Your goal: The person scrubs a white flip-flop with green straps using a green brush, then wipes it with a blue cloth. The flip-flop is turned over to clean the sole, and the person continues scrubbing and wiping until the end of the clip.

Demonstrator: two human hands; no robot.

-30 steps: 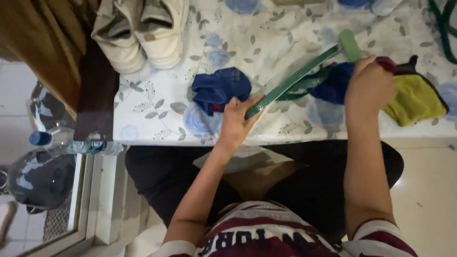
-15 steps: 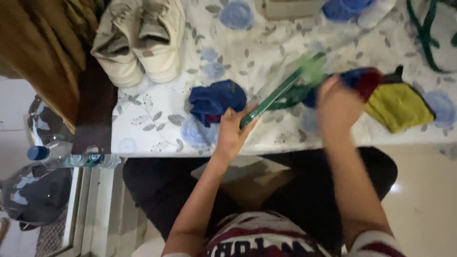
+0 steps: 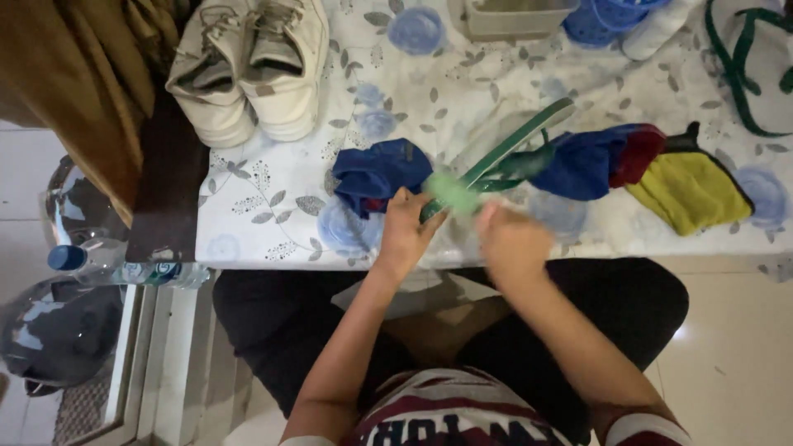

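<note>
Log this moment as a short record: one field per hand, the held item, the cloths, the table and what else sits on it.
left hand: grips the near end of the green flip-flop
right hand: beside a blurred green cloth on the sandal; grip unclear
cloths: blue cloth, yellow cloth
table: floral cover
also on it: white sneakers
off table: water bottle

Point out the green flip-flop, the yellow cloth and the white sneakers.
green flip-flop (image 3: 504, 153): head view, on the sole's green edge.
yellow cloth (image 3: 687, 192): head view, middle of the fabric.
white sneakers (image 3: 285, 74): head view, side of the right-hand shoe.
</note>
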